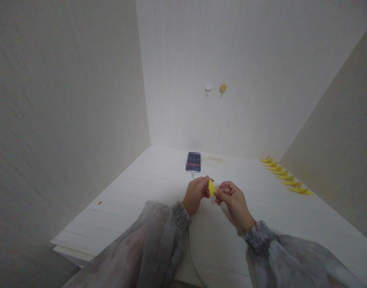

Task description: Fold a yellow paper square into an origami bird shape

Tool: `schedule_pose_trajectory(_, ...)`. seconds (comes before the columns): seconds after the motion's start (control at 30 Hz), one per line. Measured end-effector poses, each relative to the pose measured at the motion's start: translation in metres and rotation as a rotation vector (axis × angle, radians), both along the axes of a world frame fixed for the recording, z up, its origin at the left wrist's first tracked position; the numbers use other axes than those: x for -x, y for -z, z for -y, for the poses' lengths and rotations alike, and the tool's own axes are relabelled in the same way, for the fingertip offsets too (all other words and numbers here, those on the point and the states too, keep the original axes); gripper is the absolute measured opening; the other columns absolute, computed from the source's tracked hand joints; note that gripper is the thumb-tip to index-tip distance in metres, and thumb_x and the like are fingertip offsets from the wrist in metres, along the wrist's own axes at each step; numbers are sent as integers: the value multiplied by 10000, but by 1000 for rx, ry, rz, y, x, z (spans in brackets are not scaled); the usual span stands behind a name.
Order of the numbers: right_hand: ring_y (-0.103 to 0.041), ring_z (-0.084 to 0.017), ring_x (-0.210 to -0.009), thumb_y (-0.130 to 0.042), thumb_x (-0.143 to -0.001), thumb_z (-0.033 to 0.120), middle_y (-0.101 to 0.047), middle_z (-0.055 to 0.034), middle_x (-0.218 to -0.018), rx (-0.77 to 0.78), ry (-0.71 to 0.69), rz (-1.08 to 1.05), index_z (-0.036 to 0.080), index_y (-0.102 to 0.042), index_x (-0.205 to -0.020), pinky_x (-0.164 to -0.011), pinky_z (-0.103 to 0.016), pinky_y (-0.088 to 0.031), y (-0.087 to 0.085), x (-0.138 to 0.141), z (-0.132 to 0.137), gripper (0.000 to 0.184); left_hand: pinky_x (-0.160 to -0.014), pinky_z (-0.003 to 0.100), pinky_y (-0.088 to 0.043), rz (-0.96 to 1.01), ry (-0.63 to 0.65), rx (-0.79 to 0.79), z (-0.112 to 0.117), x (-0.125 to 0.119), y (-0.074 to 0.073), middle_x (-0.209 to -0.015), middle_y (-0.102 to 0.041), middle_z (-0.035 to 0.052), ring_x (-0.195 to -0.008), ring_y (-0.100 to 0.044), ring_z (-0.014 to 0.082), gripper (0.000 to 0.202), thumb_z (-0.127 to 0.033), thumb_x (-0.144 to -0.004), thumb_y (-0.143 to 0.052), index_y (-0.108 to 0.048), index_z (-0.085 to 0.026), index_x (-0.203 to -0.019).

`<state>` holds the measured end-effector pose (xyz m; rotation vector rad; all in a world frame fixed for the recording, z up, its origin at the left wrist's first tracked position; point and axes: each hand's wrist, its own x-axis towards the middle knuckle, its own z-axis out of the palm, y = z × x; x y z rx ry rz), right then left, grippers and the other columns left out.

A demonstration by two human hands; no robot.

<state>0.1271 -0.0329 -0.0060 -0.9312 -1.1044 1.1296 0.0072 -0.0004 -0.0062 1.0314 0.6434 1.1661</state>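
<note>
Between my two hands, over the middle of the table, is a small piece of folded yellow paper. My left hand pinches its left side, with a ring showing on one finger. From the right, my right hand grips the lower right edge of the paper between thumb and fingertips. The fine folds are too small to make out. Along the right side of the table stands a slanting row of several folded yellow paper figures, all alike in shape.
A phone lies beyond my hands, its cable running under my left arm to the front edge. An orange scrap lies at left. Walls enclose the white table; a white hook and a yellow hook are on the back wall.
</note>
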Motion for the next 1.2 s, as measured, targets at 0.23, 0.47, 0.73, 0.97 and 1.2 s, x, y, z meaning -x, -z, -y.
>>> schedule_pose_trajectory(0.23,-480,-81,-386,-662,-549,153,-543,59,-483,7,-64,-69,178,-440,-735,-371,-185,-365,0,-3,2,290,-421,176,-307,43,92,-4,0,4,-4,-574,-489,2,-438,-400,40,219,-290,-676,-546,-595,-102,-776)
schedule_pose_trajectory(0.47,-474,-81,-383,-647,-559,114,-541,60,-488,3,-109,-86,181,-438,-729,-369,-186,-355,-3,-2,5,278,-425,180,-308,53,109,31,2,6,-6,-566,-513,3,-429,-395,38,166,-251,-631,-590,-595,-104,-708)
schedule_pose_trajectory(0.73,-471,-81,-378,-655,-560,129,-544,65,-488,12,-122,-75,185,-446,-731,-372,-191,-357,-1,-2,5,276,-448,181,-293,119,97,71,1,6,-4,-539,-501,-6,-439,-385,36,122,-202,-599,-618,-610,-94,-656)
schedule_pose_trajectory(0.97,-468,-80,-368,-666,-540,154,-541,60,-488,14,-102,-63,180,-442,-720,-358,-190,-353,-1,-1,5,289,-465,190,-294,124,93,84,0,5,-3,-514,-473,-12,-450,-374,44,129,-225,-614,-602,-604,-97,-634)
schedule_pose_trajectory(1.2,-469,-83,-374,-660,-557,155,-549,64,-475,16,-93,-45,188,-439,-727,-370,-191,-358,1,-2,3,282,-427,187,-269,38,17,31,1,3,-6,-445,-428,-26,-407,-363,43,244,-332,-656,-565,-602,-94,-624)
